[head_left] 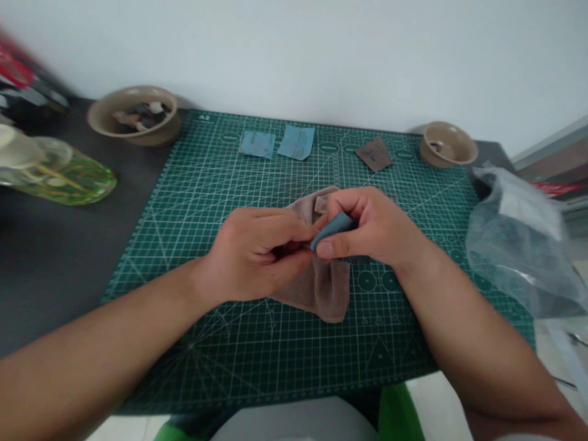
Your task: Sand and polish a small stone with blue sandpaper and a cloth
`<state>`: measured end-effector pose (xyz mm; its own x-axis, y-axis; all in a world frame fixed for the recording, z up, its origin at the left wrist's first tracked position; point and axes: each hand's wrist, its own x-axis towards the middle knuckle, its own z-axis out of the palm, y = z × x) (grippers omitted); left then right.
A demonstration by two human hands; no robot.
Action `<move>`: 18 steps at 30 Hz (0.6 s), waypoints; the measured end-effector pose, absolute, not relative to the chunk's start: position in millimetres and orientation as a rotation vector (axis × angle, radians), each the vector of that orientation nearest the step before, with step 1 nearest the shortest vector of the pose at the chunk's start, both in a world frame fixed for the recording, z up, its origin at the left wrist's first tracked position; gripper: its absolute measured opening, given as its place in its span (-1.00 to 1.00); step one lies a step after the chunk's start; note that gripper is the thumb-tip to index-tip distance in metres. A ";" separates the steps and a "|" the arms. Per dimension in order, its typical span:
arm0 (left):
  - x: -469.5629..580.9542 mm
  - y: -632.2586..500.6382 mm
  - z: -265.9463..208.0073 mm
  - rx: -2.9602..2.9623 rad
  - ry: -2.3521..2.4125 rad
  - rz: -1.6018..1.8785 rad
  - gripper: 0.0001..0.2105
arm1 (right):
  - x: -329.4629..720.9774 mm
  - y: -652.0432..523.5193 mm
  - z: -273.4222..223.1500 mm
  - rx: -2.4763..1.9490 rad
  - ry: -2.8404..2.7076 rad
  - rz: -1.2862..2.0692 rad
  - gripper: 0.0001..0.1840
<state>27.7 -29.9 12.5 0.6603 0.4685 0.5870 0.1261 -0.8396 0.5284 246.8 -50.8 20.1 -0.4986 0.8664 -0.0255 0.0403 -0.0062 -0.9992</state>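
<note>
Pinching one blue-grey strip (331, 228): right hand (367, 226) fingers; left hand (257, 254) fingers pinched; two bowls (134, 114).

Bare mat (193, 202) between bowls (134, 114)

We work at a dark table (55, 269) set against a white wall. On it lie a green cutting mat (220, 184), a large bowl (134, 115) of small pieces at the back left, a small bowl (448, 144) at the back right, a green-tinted bottle (59, 174) on its side, and a clear plastic bag (523, 239).
</note>
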 end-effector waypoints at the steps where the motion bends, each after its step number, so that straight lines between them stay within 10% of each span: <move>1: 27.1 -30.9 14.5 2.377 0.422 1.059 -0.92 | 248.4 -50.4 19.8 -0.894 -1.570 1.648 -0.58; 11: 28.8 -26.3 5.4 2.634 0.432 0.909 -0.79 | 242.9 -50.1 23.9 -1.196 -1.905 1.137 -0.59; 18: 27.4 -28.7 15.6 2.363 0.397 0.960 -0.95 | 250.7 -50.1 23.8 -0.914 -1.717 1.524 -0.54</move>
